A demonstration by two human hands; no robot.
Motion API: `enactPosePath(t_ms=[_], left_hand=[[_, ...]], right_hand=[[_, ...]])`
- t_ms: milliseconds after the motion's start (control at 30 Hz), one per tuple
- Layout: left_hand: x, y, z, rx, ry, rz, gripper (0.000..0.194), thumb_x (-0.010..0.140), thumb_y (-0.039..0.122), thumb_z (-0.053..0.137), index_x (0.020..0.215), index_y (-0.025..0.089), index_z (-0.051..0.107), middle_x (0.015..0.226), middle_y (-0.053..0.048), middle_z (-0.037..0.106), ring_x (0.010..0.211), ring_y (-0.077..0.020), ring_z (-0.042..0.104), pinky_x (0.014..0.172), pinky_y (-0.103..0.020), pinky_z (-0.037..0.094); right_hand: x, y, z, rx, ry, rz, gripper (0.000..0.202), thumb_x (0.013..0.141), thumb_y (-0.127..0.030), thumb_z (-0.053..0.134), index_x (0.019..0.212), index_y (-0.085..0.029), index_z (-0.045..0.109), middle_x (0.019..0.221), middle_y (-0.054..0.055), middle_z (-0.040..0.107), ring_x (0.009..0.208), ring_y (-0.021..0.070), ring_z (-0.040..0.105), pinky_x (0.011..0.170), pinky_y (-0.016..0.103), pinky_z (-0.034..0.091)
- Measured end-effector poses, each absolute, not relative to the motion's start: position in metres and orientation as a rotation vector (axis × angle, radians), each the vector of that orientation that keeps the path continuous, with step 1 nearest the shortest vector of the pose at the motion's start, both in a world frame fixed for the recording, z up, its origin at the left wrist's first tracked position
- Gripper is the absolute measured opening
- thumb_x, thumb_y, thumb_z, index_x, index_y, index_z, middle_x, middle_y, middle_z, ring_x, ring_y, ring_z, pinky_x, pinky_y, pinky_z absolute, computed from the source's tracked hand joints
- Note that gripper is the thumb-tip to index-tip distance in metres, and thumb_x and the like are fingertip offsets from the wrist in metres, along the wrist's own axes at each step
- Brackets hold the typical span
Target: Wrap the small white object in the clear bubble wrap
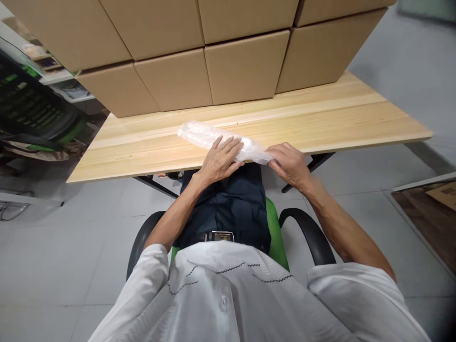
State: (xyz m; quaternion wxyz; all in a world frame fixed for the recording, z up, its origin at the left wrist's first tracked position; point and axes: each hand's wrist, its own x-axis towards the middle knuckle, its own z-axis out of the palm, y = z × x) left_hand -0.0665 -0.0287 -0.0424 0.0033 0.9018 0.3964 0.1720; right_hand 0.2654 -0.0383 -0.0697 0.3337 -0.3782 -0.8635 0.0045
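Note:
A long bundle in translucent white plastic wrap (pixel 203 134) lies slantwise near the front edge of the wooden table (pixel 320 126). What is inside it cannot be made out. My left hand (pixel 223 156) rests flat across the bundle's middle, fingers stretched out and slightly apart. At the bundle's right end, my right hand (pixel 289 163) pinches the gathered plastic between thumb and fingers.
Stacked cardboard boxes (pixel 245 66) line the table's back side. I sit on a green chair with black armrests (pixel 309 232). Another dark chair (pixel 32 99) stands at the left. An open box-like container (pixel 427 213) is on the floor at the right.

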Motion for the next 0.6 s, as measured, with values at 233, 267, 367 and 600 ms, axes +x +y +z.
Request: enactPosePath(t_ms=[233, 267, 367, 600], left_hand=[[-0.092, -0.027, -0.042, 2.741, 1.248, 0.64, 0.055, 0.121, 0.037, 0.052, 0.169, 0.024, 0.074, 0.181, -0.018, 0.073, 0.181, -0.0353, 0.058, 0.154, -0.073, 0.037], [-0.098, -0.027, -0.042, 2.727, 1.258, 0.644, 0.055, 0.12, 0.035, 0.052, 0.169, 0.024, 0.075, 0.179, -0.018, 0.074, 0.18, -0.0352, 0.06, 0.153, -0.073, 0.038], [-0.116, -0.029, -0.039, 2.689, 1.275, 0.656, 0.055, 0.119, 0.038, 0.054, 0.166, 0.027, 0.079, 0.176, -0.017, 0.077, 0.178, -0.0353, 0.063, 0.152, -0.071, 0.041], [-0.137, -0.037, -0.033, 2.622, 1.287, 0.644, 0.057, 0.119, 0.058, 0.063, 0.166, 0.03, 0.081, 0.178, -0.017, 0.075, 0.177, -0.0382, 0.064, 0.148, -0.067, 0.046]], right_hand=[[0.227, -0.072, -0.06, -0.905, -2.374, -0.143, 0.03, 0.12, -0.03, 0.06, 0.127, -0.025, 0.089, 0.135, 0.017, 0.09, 0.119, 0.038, 0.078, 0.103, 0.057, 0.067], [0.219, -0.077, -0.058, -0.883, -2.397, -0.128, 0.03, 0.12, -0.03, 0.06, 0.126, -0.026, 0.089, 0.136, 0.016, 0.089, 0.121, 0.0378, 0.078, 0.105, 0.058, 0.067], [0.191, -0.088, -0.051, -0.778, -2.456, -0.073, 0.035, 0.122, -0.026, 0.054, 0.125, -0.029, 0.09, 0.136, 0.014, 0.089, 0.124, 0.0354, 0.079, 0.107, 0.057, 0.069], [0.184, -0.081, -0.05, -0.61, -2.413, -0.045, 0.041, 0.125, -0.03, 0.051, 0.145, -0.027, 0.088, 0.147, 0.014, 0.089, 0.136, 0.0351, 0.083, 0.115, 0.058, 0.072]])
